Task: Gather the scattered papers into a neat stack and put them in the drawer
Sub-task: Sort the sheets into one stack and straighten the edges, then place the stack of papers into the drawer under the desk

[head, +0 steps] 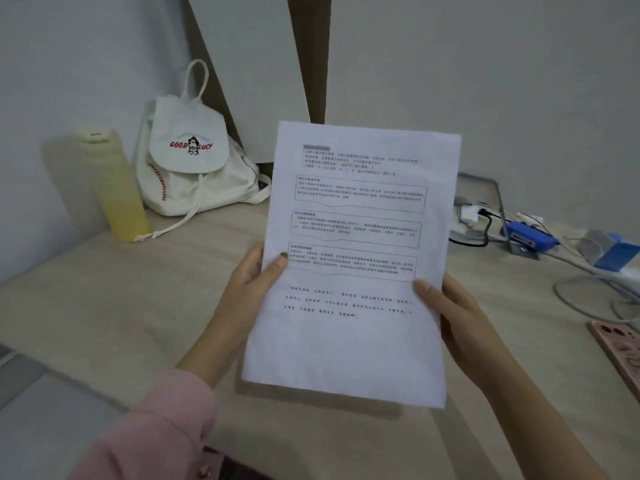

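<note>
So, papers [353, 265]: a printed stack held up off the desk at the centre of view, top edge tipped away toward 12 o'clock, edges lined up; the number of sheets cannot be told.
Left hand [249, 289]: grasps the stack's edge at the page's 9 o'clock, thumb [275, 268] on the printed face, fingers hidden behind.
Right hand [460, 317]: grasps the opposite edge at the page's 3 o'clock, thumb on the front, fingers hidden behind.
Sleeve [156, 427]: pink, on the left arm, at 7 o'clock.
Desk [138, 306]: pale wood, under the papers and not touching them.
Bag [190, 168]: white drawstring, red lettering, at 10 o'clock against the wall.
Bottle [114, 188]: yellow, upright, just beside the bag at its 9 o'clock; the bag's cord ends at its base.
Board [252, 64]: white, leaning on the wall at 12 o'clock, behind the bag.
Cables [485, 223]: a tangle at 3 o'clock, with a blue box [530, 235] among them.
Case [620, 351]: pink, flat on the desk at 4 o'clock, cut by the frame edge.
</note>
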`<state>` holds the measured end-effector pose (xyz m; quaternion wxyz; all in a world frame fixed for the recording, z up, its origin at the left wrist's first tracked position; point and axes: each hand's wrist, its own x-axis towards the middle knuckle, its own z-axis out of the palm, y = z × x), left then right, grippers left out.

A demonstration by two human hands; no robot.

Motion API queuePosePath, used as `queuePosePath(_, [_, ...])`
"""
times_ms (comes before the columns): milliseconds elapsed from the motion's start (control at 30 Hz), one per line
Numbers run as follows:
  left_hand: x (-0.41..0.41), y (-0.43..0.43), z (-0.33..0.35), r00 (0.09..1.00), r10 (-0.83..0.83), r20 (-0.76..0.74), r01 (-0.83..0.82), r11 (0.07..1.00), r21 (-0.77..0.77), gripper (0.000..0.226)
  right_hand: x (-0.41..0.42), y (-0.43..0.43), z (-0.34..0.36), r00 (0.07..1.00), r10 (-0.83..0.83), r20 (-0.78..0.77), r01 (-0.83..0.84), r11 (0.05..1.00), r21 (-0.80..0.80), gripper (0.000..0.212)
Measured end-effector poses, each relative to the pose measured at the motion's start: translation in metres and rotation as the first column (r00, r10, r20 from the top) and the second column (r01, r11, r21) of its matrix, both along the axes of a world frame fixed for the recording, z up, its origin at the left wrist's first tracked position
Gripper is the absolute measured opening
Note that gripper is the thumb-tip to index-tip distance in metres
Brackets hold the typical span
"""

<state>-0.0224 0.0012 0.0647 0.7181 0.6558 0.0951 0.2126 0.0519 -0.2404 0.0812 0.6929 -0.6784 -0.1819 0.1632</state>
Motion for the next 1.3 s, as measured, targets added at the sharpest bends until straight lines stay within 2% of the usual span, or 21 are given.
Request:
queuePosePath(167, [-0.046,0.031,-0.005,0.991,0.047,-0.127,-0.057,0.996,-0.073,0.022,-0.023,0.037,-0.006,0.974,0.158,-0.163,-0.147,0.986,0.077,0.027])
queuePosePath(267, [-0.078,0.051,-0.012,0.972,0.132,-0.197,-0.152,0.984,-0.093,0.02,-0.042,0.066,-0.018,0.959,0.198,-0.204,-0.186,0.98,0.078,0.026])
queuePosePath(467, [-0.155,0.094,-0.021,0.917,0.263,-0.299,-0.319,0.935,-0.157,0.027,-0.081,0.13,-0.037,0.88,0.386,-0.277,-0.374,0.922,0.098,0.03])
queuePosePath(667, [-0.245,0.136,-0.026,0.826,0.394,-0.403,-0.459,0.885,-0.075,0.02,-0.141,0.193,-0.057,0.777,0.566,-0.275,-0.595,0.803,-0.027,0.033])
queuePosePath(800, [-0.301,0.159,-0.04,0.738,0.451,-0.502,-0.493,0.868,0.054,0.023,-0.183,0.225,-0.079,0.692,0.626,-0.36,-0.67,0.743,0.004,0.036])
queuePosePath(933, [-0.344,0.174,-0.051,0.67,0.459,-0.583,-0.475,0.869,0.139,0.021,-0.224,0.241,-0.105,0.566,0.62,-0.543,-0.728,0.685,0.023,0.032])
queuePosePath(1133, [-0.37,0.197,-0.061,0.496,0.401,-0.77,-0.348,0.904,0.247,0.012,-0.264,0.252,-0.131,0.296,0.546,-0.784,-0.745,0.646,0.168,0.034])
queuePosePath(1233, [-0.362,0.214,-0.068,0.418,0.408,-0.812,-0.216,0.912,0.347,0.025,-0.267,0.258,-0.142,0.218,0.449,-0.867,-0.655,0.726,0.211,0.038])
queuePosePath(1300, [-0.353,0.225,-0.075,0.423,0.402,-0.812,-0.148,0.915,0.376,0.031,-0.262,0.263,-0.149,0.233,0.391,-0.89,-0.576,0.793,0.198,0.04])
